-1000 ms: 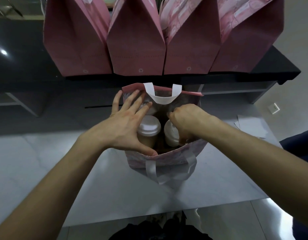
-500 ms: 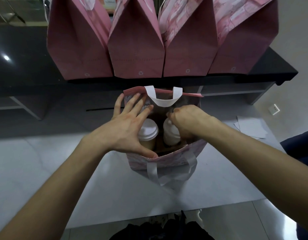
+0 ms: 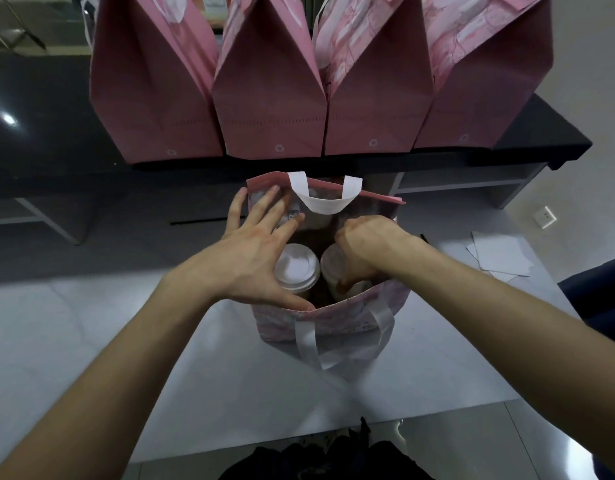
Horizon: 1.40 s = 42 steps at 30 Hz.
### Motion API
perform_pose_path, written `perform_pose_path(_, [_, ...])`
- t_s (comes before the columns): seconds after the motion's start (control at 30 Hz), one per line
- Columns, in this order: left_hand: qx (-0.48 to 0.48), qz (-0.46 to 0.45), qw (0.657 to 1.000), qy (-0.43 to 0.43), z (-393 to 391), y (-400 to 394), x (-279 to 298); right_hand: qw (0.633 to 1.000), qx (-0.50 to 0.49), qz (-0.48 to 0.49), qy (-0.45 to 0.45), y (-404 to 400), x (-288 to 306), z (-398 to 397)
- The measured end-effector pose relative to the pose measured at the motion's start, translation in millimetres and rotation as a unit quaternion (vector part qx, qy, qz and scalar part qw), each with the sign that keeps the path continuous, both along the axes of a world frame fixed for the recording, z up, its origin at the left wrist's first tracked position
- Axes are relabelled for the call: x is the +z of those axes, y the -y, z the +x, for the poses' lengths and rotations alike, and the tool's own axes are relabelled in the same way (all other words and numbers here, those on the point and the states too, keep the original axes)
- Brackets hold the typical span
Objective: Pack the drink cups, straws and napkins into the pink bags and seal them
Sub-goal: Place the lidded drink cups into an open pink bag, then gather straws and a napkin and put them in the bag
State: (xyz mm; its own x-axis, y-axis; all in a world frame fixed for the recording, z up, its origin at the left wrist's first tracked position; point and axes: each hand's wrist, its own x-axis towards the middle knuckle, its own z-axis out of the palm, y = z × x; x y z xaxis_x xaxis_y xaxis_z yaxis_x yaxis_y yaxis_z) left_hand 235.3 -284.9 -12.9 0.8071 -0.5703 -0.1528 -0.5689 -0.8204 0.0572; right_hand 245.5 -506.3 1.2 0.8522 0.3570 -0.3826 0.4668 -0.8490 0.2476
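Little has moved since a second ago — my view has dipped slightly, so the row of bags at the top sits lower in the frame, while both my hands stay at the mouth of the open pink bag (image 3: 333, 320) at centre frame.

My left hand (image 3: 254, 261) is spread wide, fingers straight and splayed over the bag's left rim, with the thumb pressed along the near edge and the fingertips reaching to the far wall. It grips nothing; it holds the opening apart. My right hand (image 3: 364, 251) is curled and pushed down into the right side of the bag, knuckles up. Its fingers are hidden inside, so I cannot tell what, if anything, they have hold of.

Inside the bag stand two drink cups, upright and side by side: the left cup (image 3: 295, 268) shows its full white lid, and the right cup (image 3: 332, 268) is half covered by my right hand. Beyond them, against the far wall, something pale lies under my left fingertips — too dim to name. One white handle (image 3: 325, 197) droops into the opening at the far rim; the other white handle (image 3: 337, 344) hangs down the near outside.

The bag stands on the pale tabletop (image 3: 229, 393). Four closed pink bags (image 3: 271, 98) stand in a row on the dark counter (image 3: 39, 133) across the top of the frame. White paper sheets (image 3: 500, 254) lie on the tabletop at the right.
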Motion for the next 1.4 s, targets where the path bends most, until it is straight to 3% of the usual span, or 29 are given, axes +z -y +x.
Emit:
perform_pose_path(0.2, [0.013,-0.015,1.0,0.011,-4.4,5.9,15.9,1.0,-0.002,-0.004,0.019,11.5,4.7,-6.4])
perform_pose_path(0.33, [0.029,-0.039,0.997,0.066,-4.7,14.8,40.0,0.976,-0.06,0.207,0.007,46.6,32.7,-9.4])
perform_pose_path(0.4, [0.049,-0.063,0.996,0.049,-6.2,25.5,52.8,0.929,-0.083,0.36,0.007,71.9,47.2,-15.6])
perform_pose_path(0.47, [0.05,-0.075,0.995,0.033,-7.1,43.2,63.4,0.858,-0.098,0.502,0.048,99.6,52.5,-21.1])
perform_pose_path(0.53, [0.041,-0.097,0.994,0.036,-6.1,66.1,70.5,0.798,-0.143,0.575,0.113,130.1,37.1,-17.5])
perform_pose_path(0.57, [0.04,-0.109,0.992,0.046,-5.2,78.7,73.0,0.788,-0.179,0.57,0.147,145.7,21.6,-12.1])
perform_pose_path(0.63, [0.043,-0.129,0.988,0.071,-3.9,104.1,75.6,0.815,-0.267,0.481,0.184,177.8,-23.3,1.2])
perform_pose_path(0.73, [0.061,-0.169,0.98,0.083,-4.0,142.2,76.4,0.869,-0.374,0.313,0.084,217.8,-100.8,6.0])
perform_pose_path(0.87, [0.072,-0.159,0.981,0.086,-0.3,195.1,72.0,0.891,-0.392,0.227,-0.013,242.5,-173.2,-5.0])
perform_pose_path(1.1, [0.064,-0.101,0.99,0.07,3.5,272.6,18.6,0.916,-0.308,0.254,-0.026,259.7,-199.2,-0.8])
perform_pose_path(1.23, [0.022,-0.028,0.998,0.046,6.4,310.7,-57.1,0.946,-0.215,0.244,0.004,279.6,-200.3,-12.8])
perform_pose_path(1.4, [-0.006,0.012,0.999,-0.05,8.1,338.4,-147.9,0.963,-0.089,0.252,0.03,312.4,-203.9,-29.6])
